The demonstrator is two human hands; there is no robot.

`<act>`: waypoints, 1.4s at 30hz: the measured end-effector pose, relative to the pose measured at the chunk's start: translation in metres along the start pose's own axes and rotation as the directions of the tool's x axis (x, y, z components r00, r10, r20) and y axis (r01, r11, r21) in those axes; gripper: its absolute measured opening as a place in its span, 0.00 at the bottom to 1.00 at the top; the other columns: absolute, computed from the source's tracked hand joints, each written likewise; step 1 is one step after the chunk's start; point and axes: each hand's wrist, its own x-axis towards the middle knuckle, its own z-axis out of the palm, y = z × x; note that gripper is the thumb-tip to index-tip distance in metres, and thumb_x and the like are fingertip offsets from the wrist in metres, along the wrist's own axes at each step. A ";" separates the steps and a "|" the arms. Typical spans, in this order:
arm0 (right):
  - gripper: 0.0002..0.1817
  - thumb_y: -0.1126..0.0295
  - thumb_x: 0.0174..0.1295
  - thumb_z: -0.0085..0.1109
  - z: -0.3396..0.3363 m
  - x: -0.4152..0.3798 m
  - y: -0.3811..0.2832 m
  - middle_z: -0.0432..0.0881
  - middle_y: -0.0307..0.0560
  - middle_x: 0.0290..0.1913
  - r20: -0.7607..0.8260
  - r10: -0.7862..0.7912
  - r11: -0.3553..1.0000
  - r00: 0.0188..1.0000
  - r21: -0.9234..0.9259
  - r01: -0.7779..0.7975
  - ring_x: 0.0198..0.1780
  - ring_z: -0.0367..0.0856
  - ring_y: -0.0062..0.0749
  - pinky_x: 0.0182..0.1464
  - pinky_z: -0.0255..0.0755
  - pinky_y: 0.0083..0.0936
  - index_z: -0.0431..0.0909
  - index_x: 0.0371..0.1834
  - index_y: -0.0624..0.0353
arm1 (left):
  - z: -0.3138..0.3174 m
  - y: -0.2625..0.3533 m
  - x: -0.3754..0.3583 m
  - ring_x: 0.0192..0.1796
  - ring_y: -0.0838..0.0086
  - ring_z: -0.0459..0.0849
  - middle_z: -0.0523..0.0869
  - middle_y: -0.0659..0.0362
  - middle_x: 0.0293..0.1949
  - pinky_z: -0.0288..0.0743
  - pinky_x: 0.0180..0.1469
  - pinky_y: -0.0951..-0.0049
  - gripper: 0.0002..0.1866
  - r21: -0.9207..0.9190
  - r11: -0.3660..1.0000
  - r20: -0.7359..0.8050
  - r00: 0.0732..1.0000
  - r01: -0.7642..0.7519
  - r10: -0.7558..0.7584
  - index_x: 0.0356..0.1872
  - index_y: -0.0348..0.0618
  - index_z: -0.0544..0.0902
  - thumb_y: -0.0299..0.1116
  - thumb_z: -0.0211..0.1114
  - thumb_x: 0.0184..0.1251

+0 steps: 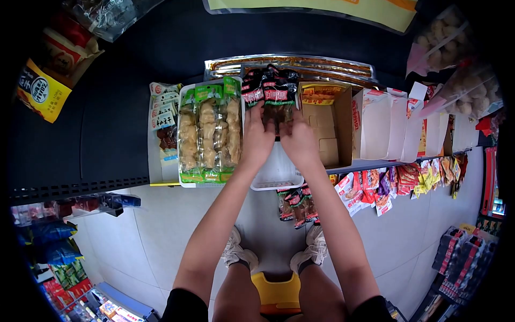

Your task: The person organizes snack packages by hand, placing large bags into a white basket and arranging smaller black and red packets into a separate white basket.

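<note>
Black snack packets (270,91) with pink-and-white lettering and clear lower parts showing brown food stand at the back of a white plastic basket (276,183). My left hand (258,137) holds the left side of these packets, its fingers pressed on their front. From the right, my right hand (298,138) grips their lower part with bent fingers. The front part of the basket shows its bare white floor. Directly left is a white tray of green-edged clear packs (207,134) with pale brown food. To the right stands an open cardboard box (343,129) with a few orange packets at its back.
More black packets (299,206) lie on the floor below the shelf, beside a row of colourful snack packets (370,188). White cartons (383,126) line the shelf at right. Long silver-edged packs (322,67) lie behind. A yellow stool (276,290) is beneath me.
</note>
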 end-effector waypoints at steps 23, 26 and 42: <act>0.17 0.79 0.49 0.43 0.023 -0.004 0.011 0.61 0.72 0.55 -0.071 -0.098 0.988 0.993 0.114 0.106 0.51 0.67 0.58 0.51 0.65 0.36 0.69 0.44 0.70 | 0.011 -0.011 -0.023 0.47 0.58 0.73 0.66 0.51 0.50 0.69 0.46 0.69 0.11 -0.004 1.000 0.083 0.997 0.007 -0.006 0.41 0.38 0.71 0.25 0.52 0.55; 0.15 0.80 0.47 0.43 0.026 -0.009 0.014 0.64 0.72 0.51 -0.223 -0.266 0.948 0.938 0.115 0.297 0.48 0.69 0.58 0.47 0.67 0.37 0.70 0.41 0.70 | 0.011 -0.015 -0.026 0.50 0.59 0.71 0.69 0.51 0.49 0.65 0.51 0.70 0.13 -0.109 0.993 0.115 0.992 -0.043 0.055 0.42 0.38 0.71 0.23 0.53 0.53; 0.16 0.79 0.48 0.38 0.024 -0.016 0.024 0.74 0.69 0.34 0.154 -0.092 0.990 0.984 0.123 0.074 0.39 0.72 0.61 0.38 0.66 0.44 0.64 0.42 0.65 | 0.012 -0.029 -0.020 0.52 0.65 0.71 0.73 0.53 0.49 0.62 0.54 0.76 0.09 -0.355 0.918 0.168 0.978 0.175 -0.122 0.40 0.39 0.75 0.28 0.50 0.60</act>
